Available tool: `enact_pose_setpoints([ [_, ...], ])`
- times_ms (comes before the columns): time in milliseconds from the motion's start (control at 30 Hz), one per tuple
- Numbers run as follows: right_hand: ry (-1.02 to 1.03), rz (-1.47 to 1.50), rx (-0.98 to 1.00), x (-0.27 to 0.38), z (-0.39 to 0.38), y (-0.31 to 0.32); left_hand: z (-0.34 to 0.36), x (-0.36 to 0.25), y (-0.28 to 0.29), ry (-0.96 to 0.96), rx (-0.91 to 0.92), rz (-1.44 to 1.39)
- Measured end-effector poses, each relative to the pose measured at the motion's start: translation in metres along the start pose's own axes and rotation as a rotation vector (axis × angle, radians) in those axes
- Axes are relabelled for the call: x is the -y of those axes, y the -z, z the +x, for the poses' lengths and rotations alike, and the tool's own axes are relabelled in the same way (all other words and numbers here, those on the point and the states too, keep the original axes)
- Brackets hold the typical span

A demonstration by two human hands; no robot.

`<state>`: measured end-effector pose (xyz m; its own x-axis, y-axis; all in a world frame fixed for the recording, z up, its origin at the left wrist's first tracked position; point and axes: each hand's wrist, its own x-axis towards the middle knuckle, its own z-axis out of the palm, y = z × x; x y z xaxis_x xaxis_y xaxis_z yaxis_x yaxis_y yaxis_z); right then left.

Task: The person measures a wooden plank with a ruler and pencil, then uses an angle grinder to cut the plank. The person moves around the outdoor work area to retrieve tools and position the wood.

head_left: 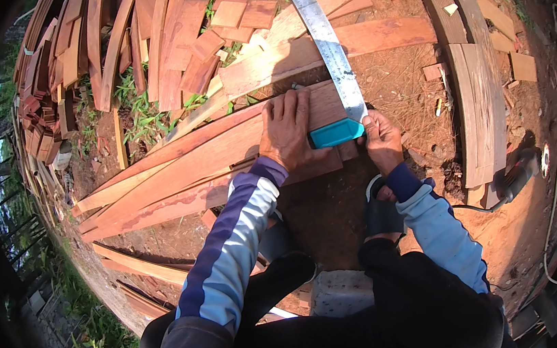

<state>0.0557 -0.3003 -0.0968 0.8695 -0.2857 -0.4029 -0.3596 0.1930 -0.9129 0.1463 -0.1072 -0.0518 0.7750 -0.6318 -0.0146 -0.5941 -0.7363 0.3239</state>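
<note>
A try square with a turquoise stock (335, 133) and a long steel blade (330, 49) lies at the end of a reddish wooden board (216, 145). The stock sits against the near side of the board end, and the blade reaches across and far beyond it. My left hand (286, 128) grips the board, its fingers over the top and its thumb by the stock. My right hand (383, 142) is closed in a pinch at the corner where blade and stock meet. What its fingertips hold, if anything, is too small to make out.
More long boards lie beneath and beside this one. Stacked planks and short offcuts (229, 14) fill the far left. A thick weathered beam (474, 114) runs along the right, with a corded power tool (520, 175) beside it. A grey block (342, 293) stands between my legs.
</note>
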Motion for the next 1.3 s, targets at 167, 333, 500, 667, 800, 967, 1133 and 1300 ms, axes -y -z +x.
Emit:
enact_pose_setpoints([
  [167,-0.028,0.023,0.001,-0.0008,0.0008,0.0008,-0.0001,-0.0009,0.0008,0.023,0.04,0.004],
  [333,-0.044,0.029,-0.016,0.0033,-0.0005,-0.0018,0.0006,-0.0021,0.0042,0.03,0.07,0.022],
  [500,-0.039,0.015,0.014,0.0023,-0.0009,-0.0014,0.0005,-0.0021,0.0056,0.033,0.088,0.031],
  [667,-0.044,0.005,-0.009,0.003,-0.0012,-0.002,0.0018,-0.0035,0.0061,0.037,0.085,0.024],
  [800,-0.042,-0.015,0.0,0.0027,-0.0013,-0.0024,0.0001,-0.0021,0.0066,0.034,0.075,0.021],
  [967,-0.032,-0.017,-0.012,0.0003,-0.0009,-0.0026,0.0002,-0.0011,0.0053,0.023,0.06,0.002],
  [1133,-0.06,0.007,-0.018,0.0015,-0.0016,-0.0042,0.0006,-0.0021,0.006,0.027,0.071,0.016],
  [1300,-0.093,0.018,-0.028,0.0022,-0.002,-0.0068,0.001,-0.0019,0.0083,0.021,0.102,0.041],
])
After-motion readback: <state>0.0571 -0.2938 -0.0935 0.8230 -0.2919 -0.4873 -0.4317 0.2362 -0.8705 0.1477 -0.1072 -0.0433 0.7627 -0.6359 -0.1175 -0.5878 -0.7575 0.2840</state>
